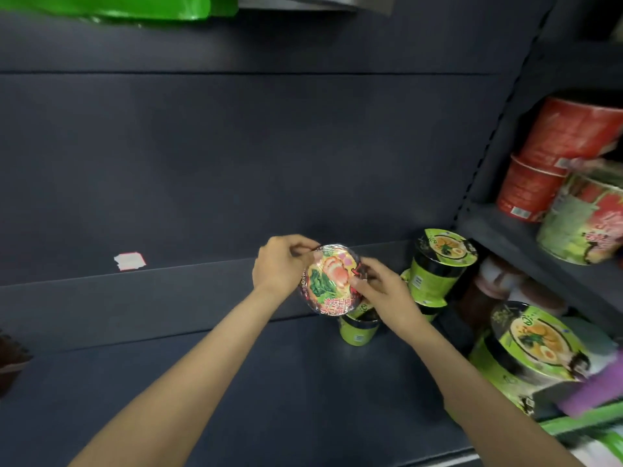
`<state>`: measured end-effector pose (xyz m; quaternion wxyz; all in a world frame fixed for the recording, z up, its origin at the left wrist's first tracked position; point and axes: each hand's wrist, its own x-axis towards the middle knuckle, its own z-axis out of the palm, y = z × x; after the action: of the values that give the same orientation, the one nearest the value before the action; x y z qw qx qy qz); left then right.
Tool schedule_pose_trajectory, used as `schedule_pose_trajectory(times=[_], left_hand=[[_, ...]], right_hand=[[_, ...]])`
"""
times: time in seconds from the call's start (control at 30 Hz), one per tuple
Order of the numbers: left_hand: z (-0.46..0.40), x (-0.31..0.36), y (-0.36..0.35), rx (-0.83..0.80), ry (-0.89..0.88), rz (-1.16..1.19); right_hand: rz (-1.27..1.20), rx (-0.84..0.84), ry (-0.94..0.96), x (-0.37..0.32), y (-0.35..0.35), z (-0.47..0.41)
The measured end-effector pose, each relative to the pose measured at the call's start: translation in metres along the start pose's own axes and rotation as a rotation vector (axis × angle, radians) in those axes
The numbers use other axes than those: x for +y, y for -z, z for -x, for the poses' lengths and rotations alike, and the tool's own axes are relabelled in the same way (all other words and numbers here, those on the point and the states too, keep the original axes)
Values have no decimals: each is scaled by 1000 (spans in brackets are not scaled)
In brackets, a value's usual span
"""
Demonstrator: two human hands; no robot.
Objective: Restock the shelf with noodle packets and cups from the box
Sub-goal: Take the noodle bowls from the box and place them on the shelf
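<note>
I hold a round noodle bowl (332, 279) with a colourful lid, tilted toward me, over the dark shelf (168, 365). My left hand (279, 264) grips its left rim and my right hand (384, 294) grips its right rim. Right under the bowl stands a small green noodle cup (357, 333). Just to the right, green and black cups (438, 267) are stacked against the shelf's upright. The box is out of view.
A neighbouring shelf unit at the right holds red cups (566, 136), a pale green and red bowl (583, 217) and a big green bowl (532, 348) lower down. A small white label (129, 261) sticks to the back panel. Green packets (118, 6) hang above.
</note>
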<state>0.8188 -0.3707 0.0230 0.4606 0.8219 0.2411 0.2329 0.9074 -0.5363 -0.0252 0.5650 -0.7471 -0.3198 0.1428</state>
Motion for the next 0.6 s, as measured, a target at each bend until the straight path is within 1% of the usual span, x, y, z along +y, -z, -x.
schedule_pose_trajectory(times=[0.1, 0.17, 0.27, 0.33, 0.43, 0.5, 0.6], left_hand=[[-8, 7, -6, 0, 58, 172], [-13, 11, -14, -23, 133, 304], [-21, 14, -32, -57, 272, 411], [-26, 11, -42, -76, 350, 433], [-26, 7, -54, -113, 438, 482], [-26, 4, -58, -107, 450, 467], [-30, 3, -62, -98, 422, 434]], right_hand=[[-51, 177, 22, -16, 7, -4], [-27, 273, 33, -22, 12, -7], [222, 378, 40, -23, 19, -15], [363, 361, 9, -20, 22, -19], [457, 194, -65, -15, 25, -21], [492, 93, -97, -11, 25, -20], [486, 65, -98, -8, 29, -22]])
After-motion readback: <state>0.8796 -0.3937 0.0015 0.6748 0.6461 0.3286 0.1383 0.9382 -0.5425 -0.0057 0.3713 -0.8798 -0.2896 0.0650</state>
